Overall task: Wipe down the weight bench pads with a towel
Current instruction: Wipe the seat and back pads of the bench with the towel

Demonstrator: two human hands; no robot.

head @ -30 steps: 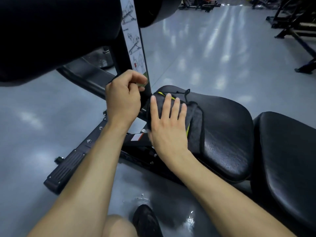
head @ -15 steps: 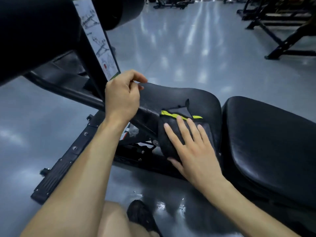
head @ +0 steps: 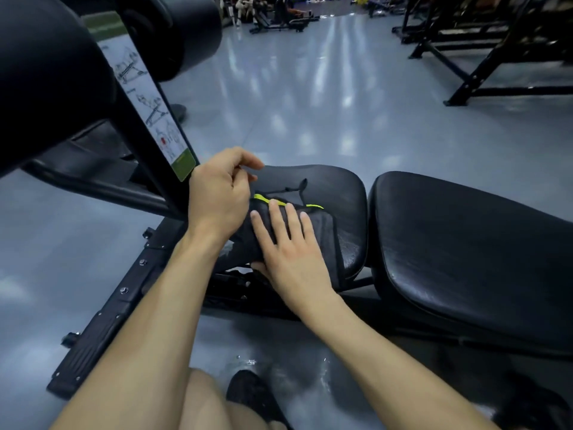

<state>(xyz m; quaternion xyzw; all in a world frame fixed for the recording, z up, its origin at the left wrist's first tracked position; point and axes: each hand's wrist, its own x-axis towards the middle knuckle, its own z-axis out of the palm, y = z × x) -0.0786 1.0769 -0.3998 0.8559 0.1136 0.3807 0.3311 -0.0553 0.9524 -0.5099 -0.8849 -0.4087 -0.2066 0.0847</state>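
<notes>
Towel pressed on the seat pad

The right hand (head: 291,252) lies flat, fingers straight and slightly spread, on the dark towel (head: 316,231) draped over the seat pad's (head: 338,193) near left edge; just beyond, the left hand (head: 218,197) curls its fingers, thumb meeting fingertips, at the pad's left end.

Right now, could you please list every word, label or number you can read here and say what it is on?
None can be read.
Instruction placard on the bench upright: exercise drawings, and a green band at its foot; any print is too small.
Towel: yellow-green trim only, no lettering visible.
</notes>
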